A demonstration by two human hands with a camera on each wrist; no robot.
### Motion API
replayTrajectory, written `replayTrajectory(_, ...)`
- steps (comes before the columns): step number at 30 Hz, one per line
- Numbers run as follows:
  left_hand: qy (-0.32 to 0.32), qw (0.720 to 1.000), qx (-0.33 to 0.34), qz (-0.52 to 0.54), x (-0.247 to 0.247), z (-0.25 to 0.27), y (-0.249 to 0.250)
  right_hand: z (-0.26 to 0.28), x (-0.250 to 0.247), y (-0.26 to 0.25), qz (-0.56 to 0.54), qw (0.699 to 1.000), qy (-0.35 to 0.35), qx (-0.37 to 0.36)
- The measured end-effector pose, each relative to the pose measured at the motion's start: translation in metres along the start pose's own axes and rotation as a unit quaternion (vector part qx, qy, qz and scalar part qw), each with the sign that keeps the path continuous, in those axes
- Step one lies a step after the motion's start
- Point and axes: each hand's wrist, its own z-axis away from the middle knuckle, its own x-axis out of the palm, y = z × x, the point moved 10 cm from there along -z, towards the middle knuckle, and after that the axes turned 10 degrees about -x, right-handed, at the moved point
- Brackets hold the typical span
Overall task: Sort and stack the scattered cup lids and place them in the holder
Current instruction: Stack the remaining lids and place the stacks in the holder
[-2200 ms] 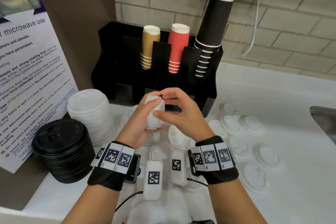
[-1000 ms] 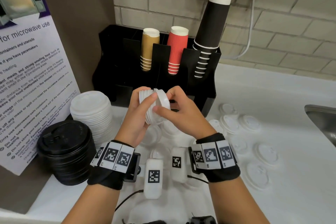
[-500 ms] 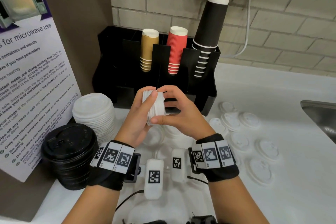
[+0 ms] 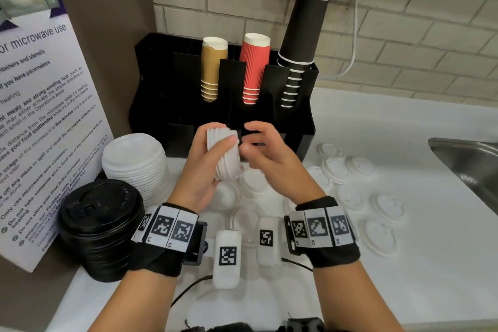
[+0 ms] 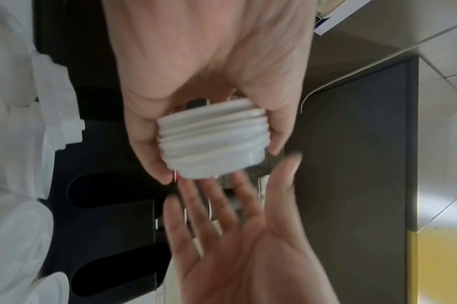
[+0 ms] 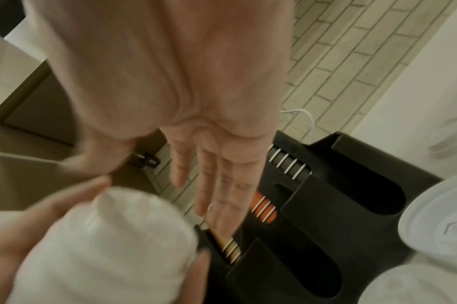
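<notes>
My left hand [image 4: 208,159] grips a small stack of white cup lids [image 4: 225,155] held on edge above the counter, thumb and fingers curled round its rim; the left wrist view shows the same lid stack [image 5: 211,142]. My right hand [image 4: 262,148] hovers just right of the stack with straight, spread fingers, holding nothing, and is blurred. The black holder [image 4: 293,121] stands right behind both hands. Several single white lids [image 4: 382,206] lie scattered on the white counter to the right.
Gold [image 4: 213,73], red [image 4: 254,67] and black [image 4: 300,43] cup stacks stand in the holder. A tall white lid pile [image 4: 134,159] and a black lid pile [image 4: 101,226] sit at the left. A steel sink [image 4: 469,167] lies at the right edge.
My right hand pressed a lid onto the stack, then let go and drew slightly away to the right with fingers spread. The left hand keeps holding the stack.
</notes>
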Motion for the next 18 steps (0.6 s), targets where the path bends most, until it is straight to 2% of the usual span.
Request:
replayTrajectory(2, 0.027, 0.999, 0.008, 0.018, -0.008, -0.001, 0.003, 0.004, -0.01, 0.01, 0.089, 0.995, -0.01, 0.032)
replayTrajectory(3, 0.038, 0.999, 0.014, 0.02, -0.011, 0.0, 0.004, 0.007, -0.007, 0.018, 0.156, 0.985, -0.056, 0.05)
replayTrajectory(5, 0.051, 0.998, 0.022, 0.014, -0.015, 0.001, 0.004, 0.024, 0.012, 0.043, 0.264, 0.939, -0.184, 0.12)
replayTrajectory(7, 0.053, 0.998, 0.021, 0.005, -0.015, 0.003, 0.003, 0.04, 0.03, 0.061, 0.314, 0.895, -0.262, 0.175)
replayTrajectory(12, 0.065, 0.998, 0.017, 0.012, -0.022, 0.005, -0.001, 0.054, 0.061, 0.075, 0.399, 0.841, -0.318, 0.179)
replayTrajectory(15, 0.066, 0.998, 0.012, 0.017, -0.023, 0.006, -0.003, 0.057, 0.063, 0.08, 0.409, 0.838, -0.315, 0.178)
replayTrajectory(18, 0.061, 0.998, 0.01, 0.01, -0.024, 0.007, -0.004, 0.051, 0.054, 0.077, 0.358, 0.872, -0.285, 0.176)
